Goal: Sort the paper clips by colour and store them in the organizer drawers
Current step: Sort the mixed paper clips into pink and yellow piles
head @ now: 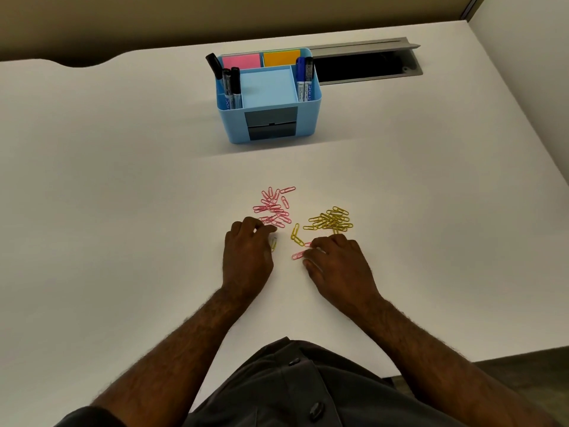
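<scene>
A heap of pink paper clips (275, 206) lies on the white desk, with a heap of yellow paper clips (332, 221) to its right. Between the heaps lie two loose yellow clips (296, 234). My left hand (248, 252) rests palm down, fingertips touching the near edge of the pink heap; a yellow clip (273, 243) peeks out beside it. My right hand (335, 260) presses its fingertips on a pink clip (297, 255). The blue organizer (268, 97) stands farther back, its two grey drawers (271, 123) shut.
The organizer holds markers (230, 84) at the left, two blue markers (304, 77) at the right, and pink, orange and blue sticky notes. A grey cable hatch (366, 64) stands open behind it at the right. The desk's right edge (523, 143) runs diagonally.
</scene>
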Demonstrator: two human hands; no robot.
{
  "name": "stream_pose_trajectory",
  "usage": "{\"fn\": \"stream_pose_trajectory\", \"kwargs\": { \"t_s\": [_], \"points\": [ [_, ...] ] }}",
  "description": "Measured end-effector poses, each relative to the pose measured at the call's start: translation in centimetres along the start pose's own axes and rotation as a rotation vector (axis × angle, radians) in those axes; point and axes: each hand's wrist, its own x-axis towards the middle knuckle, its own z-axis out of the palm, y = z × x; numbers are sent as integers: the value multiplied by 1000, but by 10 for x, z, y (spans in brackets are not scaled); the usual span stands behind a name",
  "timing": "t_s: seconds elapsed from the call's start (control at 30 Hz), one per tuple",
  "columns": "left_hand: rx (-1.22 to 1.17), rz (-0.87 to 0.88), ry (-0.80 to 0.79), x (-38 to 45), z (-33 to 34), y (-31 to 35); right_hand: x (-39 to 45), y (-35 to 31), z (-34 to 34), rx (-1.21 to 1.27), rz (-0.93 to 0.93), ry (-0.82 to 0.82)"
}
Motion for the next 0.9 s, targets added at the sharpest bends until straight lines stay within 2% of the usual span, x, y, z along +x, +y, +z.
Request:
{"fn": "stream_pose_trajectory", "kwargs": {
  "t_s": [0.4,0.6,0.7,0.8,0.9],
  "points": [
    [-41,-179,34,-8,-10,-24,6,-50,10,-25,-233,-130],
    [-102,-220,125,-6,-18,-27,33,-64,20,-14,-330,-130],
    [-101,-220,134,-5,-19,-31,48,-61,17,-8,-297,-104],
    [-99,-200,124,-7,-16,-32,53,-50,12,-2,-188,-75],
    [-104,-202,111,-8,-12,-30,41,-37,16,-33,-220,-52]
  ]
}}
